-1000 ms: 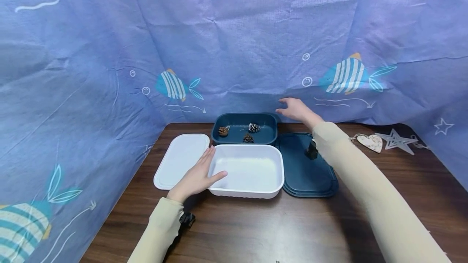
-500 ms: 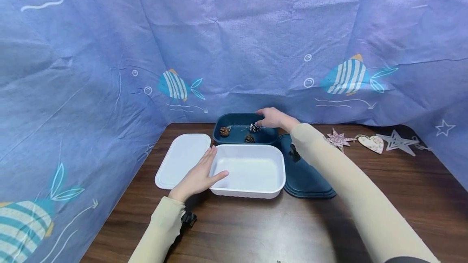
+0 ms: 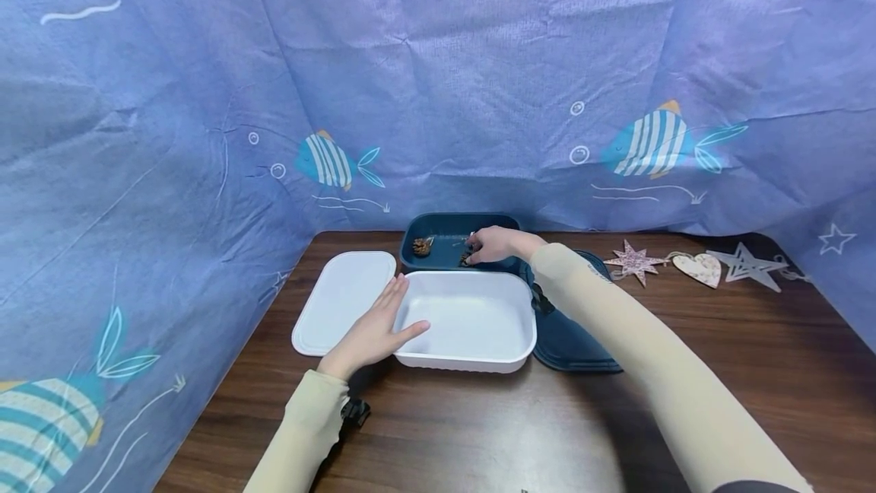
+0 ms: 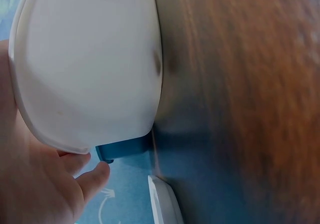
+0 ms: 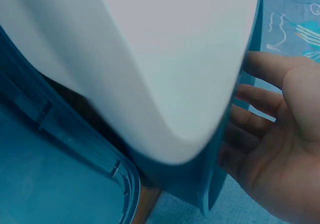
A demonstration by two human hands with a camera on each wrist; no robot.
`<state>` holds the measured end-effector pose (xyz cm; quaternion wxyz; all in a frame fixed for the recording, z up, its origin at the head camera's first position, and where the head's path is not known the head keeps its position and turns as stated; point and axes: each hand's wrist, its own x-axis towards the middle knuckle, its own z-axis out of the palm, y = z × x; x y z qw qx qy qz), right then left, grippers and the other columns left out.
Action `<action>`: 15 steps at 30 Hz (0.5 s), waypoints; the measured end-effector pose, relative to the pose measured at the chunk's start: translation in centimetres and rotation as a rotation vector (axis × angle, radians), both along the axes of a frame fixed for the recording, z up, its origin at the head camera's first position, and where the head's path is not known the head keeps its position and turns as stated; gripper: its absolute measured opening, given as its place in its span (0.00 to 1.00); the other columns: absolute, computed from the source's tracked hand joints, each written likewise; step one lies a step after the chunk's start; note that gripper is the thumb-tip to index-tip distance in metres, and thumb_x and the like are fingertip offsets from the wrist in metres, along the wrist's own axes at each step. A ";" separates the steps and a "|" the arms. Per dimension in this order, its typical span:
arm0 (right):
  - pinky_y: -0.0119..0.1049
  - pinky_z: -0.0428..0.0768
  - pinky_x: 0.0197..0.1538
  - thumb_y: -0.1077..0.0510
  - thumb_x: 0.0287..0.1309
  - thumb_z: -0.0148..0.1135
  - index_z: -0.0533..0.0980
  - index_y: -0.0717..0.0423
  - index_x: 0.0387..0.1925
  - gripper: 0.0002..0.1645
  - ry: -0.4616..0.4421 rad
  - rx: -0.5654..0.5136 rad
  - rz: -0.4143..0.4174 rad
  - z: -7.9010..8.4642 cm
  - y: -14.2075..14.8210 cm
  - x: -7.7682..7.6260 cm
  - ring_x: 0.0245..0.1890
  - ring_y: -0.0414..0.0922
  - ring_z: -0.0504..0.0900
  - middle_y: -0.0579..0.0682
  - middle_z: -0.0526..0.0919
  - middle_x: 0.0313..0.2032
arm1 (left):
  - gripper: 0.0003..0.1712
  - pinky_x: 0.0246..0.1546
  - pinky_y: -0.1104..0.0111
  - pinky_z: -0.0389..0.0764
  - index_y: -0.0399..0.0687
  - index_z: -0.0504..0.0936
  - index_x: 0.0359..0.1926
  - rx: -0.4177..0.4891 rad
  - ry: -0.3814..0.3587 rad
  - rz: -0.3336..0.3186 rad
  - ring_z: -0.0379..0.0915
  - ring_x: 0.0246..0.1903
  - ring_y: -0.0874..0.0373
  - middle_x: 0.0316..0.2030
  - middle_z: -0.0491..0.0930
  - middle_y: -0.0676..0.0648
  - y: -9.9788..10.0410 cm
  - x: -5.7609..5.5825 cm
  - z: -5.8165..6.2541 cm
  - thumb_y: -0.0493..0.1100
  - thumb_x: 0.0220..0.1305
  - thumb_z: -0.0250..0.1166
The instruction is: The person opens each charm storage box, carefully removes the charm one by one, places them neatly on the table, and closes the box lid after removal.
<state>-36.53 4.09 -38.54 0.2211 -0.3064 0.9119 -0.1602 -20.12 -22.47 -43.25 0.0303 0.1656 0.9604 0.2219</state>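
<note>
My left hand (image 3: pixel 372 332) lies along the left side of a white plastic box (image 3: pixel 472 326), fingers straight along the rim and thumb over its inside. In the left wrist view, the fingers (image 4: pixel 94 181) show beside the rim. My right hand (image 3: pixel 496 243) reaches down into a dark blue box (image 3: pixel 419 225) behind the white one. Its thumb and forefinger are spread apart, right at a small brown pine cone (image 3: pixel 464 259). Another brown pine cone (image 3: pixel 422 246) lies farther left in that box. In the right wrist view, the white box's rim hides the right fingertips.
A white lid (image 3: pixel 342 303) lies left of the boxes. A dark blue lid (image 3: pixel 571 341) lies to the right, partly under my right forearm. Star ornaments and a heart ornament (image 3: pixel 698 269) lie at the back right. A blue fish-print cloth (image 3: pixel 438 97) hangs behind the table.
My right hand has come from beyond the back right of the blue box, left and down into it, now covering the frosted pine cone. My left hand has stayed put.
</note>
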 end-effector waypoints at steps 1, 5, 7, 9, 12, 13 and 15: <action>0.50 0.72 0.65 0.51 0.75 0.54 0.63 0.61 0.74 0.33 -0.004 0.012 0.009 -0.1 -0.1 0.0 0.67 0.56 0.71 0.62 0.73 0.66 | 0.60 0.75 0.53 0.48 0.41 0.44 0.80 0.001 0.000 -0.001 0.35 0.79 0.50 0.79 0.42 0.41 0.0 0.0 0.0 0.76 0.65 0.54; 0.49 0.72 0.65 0.54 0.75 0.52 0.64 0.60 0.74 0.31 -0.012 0.046 0.052 -0.2 -0.4 0.0 0.66 0.54 0.72 0.60 0.74 0.65 | 0.60 0.75 0.53 0.48 0.42 0.45 0.80 -0.001 -0.001 0.001 0.35 0.79 0.50 0.80 0.42 0.41 0.1 -0.1 0.0 0.76 0.65 0.54; 0.49 0.73 0.65 0.55 0.75 0.52 0.65 0.59 0.73 0.30 -0.014 0.056 0.071 -0.2 -0.5 -0.1 0.66 0.54 0.72 0.60 0.75 0.65 | 0.59 0.75 0.52 0.49 0.41 0.45 0.80 -0.001 0.002 0.001 0.35 0.79 0.49 0.79 0.42 0.40 0.1 -0.1 0.0 0.75 0.65 0.55; 0.49 0.73 0.65 0.56 0.75 0.52 0.65 0.59 0.73 0.30 -0.013 0.063 0.080 -0.2 -0.6 -0.1 0.66 0.54 0.73 0.60 0.75 0.65 | 0.59 0.75 0.51 0.49 0.40 0.46 0.80 0.004 0.008 -0.002 0.36 0.78 0.47 0.79 0.43 0.40 0.1 -0.1 0.0 0.74 0.66 0.56; 0.48 0.73 0.65 0.56 0.75 0.52 0.67 0.58 0.72 0.29 -0.007 0.077 0.081 -0.3 -0.6 -0.1 0.66 0.54 0.73 0.59 0.75 0.64 | 0.59 0.75 0.50 0.49 0.40 0.46 0.80 0.007 0.006 -0.005 0.36 0.78 0.47 0.79 0.43 0.40 0.0 -0.1 0.0 0.74 0.66 0.55; 0.48 0.73 0.65 0.56 0.75 0.52 0.67 0.57 0.72 0.28 -0.006 0.081 0.079 -0.3 -0.7 -0.2 0.65 0.54 0.73 0.59 0.75 0.64 | 0.59 0.75 0.51 0.49 0.41 0.46 0.80 0.007 0.001 -0.005 0.36 0.79 0.48 0.79 0.42 0.40 0.0 -0.1 0.0 0.74 0.66 0.55; 0.48 0.74 0.64 0.56 0.74 0.53 0.69 0.57 0.71 0.27 -0.004 0.086 0.078 -0.4 -0.7 -0.2 0.65 0.54 0.74 0.59 0.76 0.64 | 0.59 0.75 0.51 0.48 0.41 0.46 0.80 0.012 -0.004 -0.009 0.35 0.79 0.49 0.80 0.42 0.41 0.0 0.0 -0.1 0.75 0.66 0.55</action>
